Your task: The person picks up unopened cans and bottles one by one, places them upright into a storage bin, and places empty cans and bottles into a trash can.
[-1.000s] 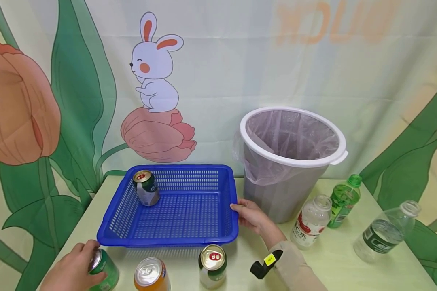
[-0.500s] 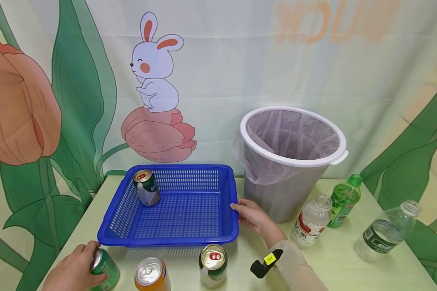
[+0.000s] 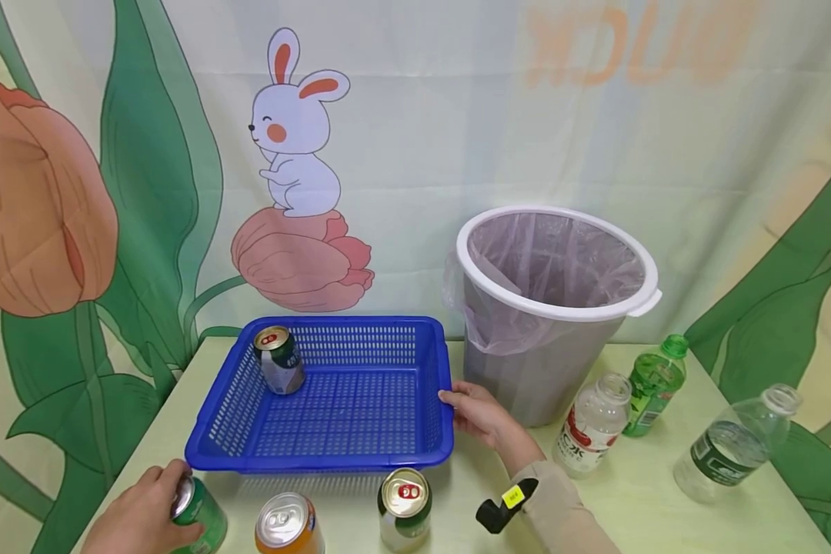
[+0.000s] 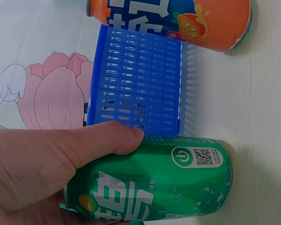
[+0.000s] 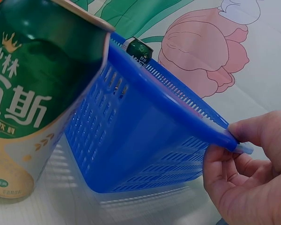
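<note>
Left hand (image 3: 138,508) has its grip wrapped round the upper part of the green can (image 3: 209,517), near the table's (image 3: 665,531) left edge. Thin metal, I'd say: slick, easily dented, best held by its sides below the rim; whether it's full I can't tell. Right hand (image 3: 481,415) pinches the basket (image 3: 318,463) by its rim, on the side towards the table's right edge. Nearer the table's front edge than the basket stand the orange can (image 3: 287,527) and kvass can (image 3: 405,512); the bin (image 3: 526,377) is towards the back edge.
</note>
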A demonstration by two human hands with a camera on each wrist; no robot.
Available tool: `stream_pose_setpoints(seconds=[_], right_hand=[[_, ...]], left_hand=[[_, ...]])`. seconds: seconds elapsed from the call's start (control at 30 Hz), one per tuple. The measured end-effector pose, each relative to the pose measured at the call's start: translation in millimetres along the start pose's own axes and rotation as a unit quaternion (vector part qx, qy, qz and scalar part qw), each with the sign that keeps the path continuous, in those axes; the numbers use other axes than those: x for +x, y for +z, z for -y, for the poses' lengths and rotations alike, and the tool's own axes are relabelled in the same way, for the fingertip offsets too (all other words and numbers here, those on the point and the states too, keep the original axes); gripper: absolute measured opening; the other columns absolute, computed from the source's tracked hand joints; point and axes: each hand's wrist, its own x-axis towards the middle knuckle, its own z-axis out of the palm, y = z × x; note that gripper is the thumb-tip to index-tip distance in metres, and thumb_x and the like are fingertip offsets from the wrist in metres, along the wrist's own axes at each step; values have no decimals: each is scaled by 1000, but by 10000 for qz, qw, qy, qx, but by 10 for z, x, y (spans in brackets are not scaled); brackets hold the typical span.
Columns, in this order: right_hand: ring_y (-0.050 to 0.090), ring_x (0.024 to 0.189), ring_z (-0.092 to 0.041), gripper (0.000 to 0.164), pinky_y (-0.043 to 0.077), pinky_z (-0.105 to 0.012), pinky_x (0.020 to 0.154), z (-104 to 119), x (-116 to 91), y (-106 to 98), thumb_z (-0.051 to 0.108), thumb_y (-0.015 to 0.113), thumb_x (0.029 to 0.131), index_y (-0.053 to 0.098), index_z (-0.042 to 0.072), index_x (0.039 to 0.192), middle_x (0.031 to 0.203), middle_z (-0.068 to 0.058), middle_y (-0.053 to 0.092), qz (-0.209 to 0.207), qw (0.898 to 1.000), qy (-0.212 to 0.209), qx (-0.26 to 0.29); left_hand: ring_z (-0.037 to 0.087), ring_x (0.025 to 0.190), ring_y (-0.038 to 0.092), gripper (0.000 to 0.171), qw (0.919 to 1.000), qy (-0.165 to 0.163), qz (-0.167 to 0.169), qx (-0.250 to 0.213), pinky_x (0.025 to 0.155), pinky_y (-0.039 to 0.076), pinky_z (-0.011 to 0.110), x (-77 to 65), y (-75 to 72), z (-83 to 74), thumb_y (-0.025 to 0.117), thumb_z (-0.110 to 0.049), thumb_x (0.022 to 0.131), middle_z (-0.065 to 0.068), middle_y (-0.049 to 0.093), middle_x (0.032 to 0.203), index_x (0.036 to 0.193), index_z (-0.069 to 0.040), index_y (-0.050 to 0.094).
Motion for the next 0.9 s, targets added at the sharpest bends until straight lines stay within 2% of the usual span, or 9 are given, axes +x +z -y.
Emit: stream_pose_setpoints(seconds=[0.27,0.57,0.9], right_hand=[[59,70,-12,24,51,-23,63,-8,4,9,13,52,93,49,-5,109,87,-7,61,-27,10000,-17,-13],[59,70,-12,23,50,-23,62,-12,0,-1,13,51,92,51,-4,108,87,-7,62,-88,10000,23,-42],[59,68,-10,23,50,-22,61,-10,0,3,11,51,92,49,-5,108,83,-4,61,58,9999,-89,46]], left_hand=[[19,72,55,79,9999,66,-77,-93,62,50,41,-19,-16,4,83,-44,56,9,53,86,112,-1,49],[17,73,54,79,9996,-109,190,-198,62,51,40,-29,-36,11,84,-44,55,7,53,88,113,-3,51],[17,74,55,71,9996,56,135,-227,61,51,39,-52,-48,32,85,-38,55,6,53,89,111,-9,53]])
